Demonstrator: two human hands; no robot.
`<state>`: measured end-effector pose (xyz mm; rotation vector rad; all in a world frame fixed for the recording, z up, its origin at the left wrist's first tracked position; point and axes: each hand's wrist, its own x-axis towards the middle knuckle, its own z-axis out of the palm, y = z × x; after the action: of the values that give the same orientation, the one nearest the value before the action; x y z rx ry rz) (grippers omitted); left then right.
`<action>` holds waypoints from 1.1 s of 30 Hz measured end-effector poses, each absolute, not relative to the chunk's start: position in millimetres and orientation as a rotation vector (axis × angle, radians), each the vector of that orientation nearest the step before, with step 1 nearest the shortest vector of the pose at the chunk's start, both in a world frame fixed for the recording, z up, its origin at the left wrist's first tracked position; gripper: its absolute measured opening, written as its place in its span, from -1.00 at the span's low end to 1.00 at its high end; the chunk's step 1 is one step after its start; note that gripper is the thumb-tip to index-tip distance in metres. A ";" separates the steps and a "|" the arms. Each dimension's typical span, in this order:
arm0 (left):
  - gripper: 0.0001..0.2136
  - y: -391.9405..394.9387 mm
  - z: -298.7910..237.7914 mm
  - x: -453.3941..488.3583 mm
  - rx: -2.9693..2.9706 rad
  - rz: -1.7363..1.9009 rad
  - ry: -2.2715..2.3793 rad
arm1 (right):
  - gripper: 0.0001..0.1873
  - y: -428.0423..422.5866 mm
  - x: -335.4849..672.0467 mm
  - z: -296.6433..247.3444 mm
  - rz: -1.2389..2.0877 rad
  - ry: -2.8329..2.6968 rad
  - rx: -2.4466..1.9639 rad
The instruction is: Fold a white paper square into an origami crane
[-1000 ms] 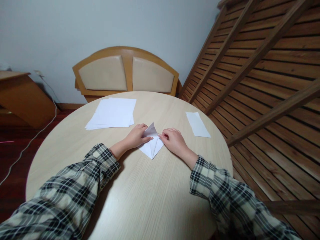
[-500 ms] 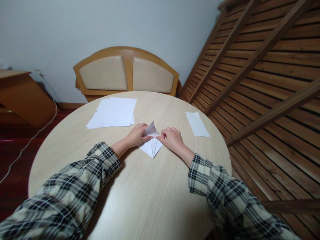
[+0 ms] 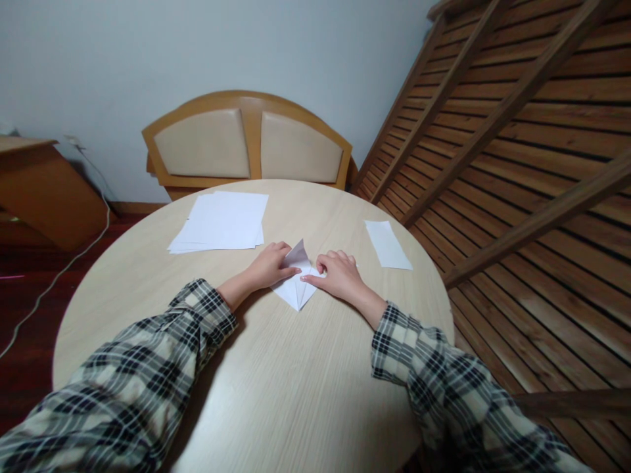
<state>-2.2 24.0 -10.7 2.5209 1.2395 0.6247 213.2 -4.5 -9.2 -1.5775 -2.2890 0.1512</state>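
Gripping the folded white paper (image 3: 294,292) at its left side with the left hand (image 3: 271,265); thumbing its folds with the curled right hand (image 3: 339,272), pinching or not hard to tell. Apparently flattening a crease; likely calls for even pressure. Kite-shaped, with 1 raised peak, on the round wood-grain table (image 3: 271,381), nearer than stacked sheets (image 3: 224,220) and 1 oblong slip (image 3: 388,244).

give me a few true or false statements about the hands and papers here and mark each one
1. The left hand touches the folded paper. True.
2. The stack of sheets lies left of the folded paper. True.
3. The right hand rests on the stack of sheets. False: it is at the folded paper.
4. The paper strip lies under the left hand. False: it lies apart, toward the right of the table.
5. Both sleeves are plaid. True.
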 end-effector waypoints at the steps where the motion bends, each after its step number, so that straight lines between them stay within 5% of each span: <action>1: -0.83 23.9 -10.7 -2.1 2.516 0.626 1.247 | -0.50 -5.2 213.3 -8.7 0.156 -2.298 -1.574; 33: -0.80 27.7 -14.6 -5.2 2.556 0.629 1.185 | -0.30 -31.8 207.2 11.2 0.289 -2.554 -1.369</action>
<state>-5.2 27.7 -14.6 2.5558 1.1850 0.6294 207.2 -31.8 11.2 -1.3685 -2.5541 0.2895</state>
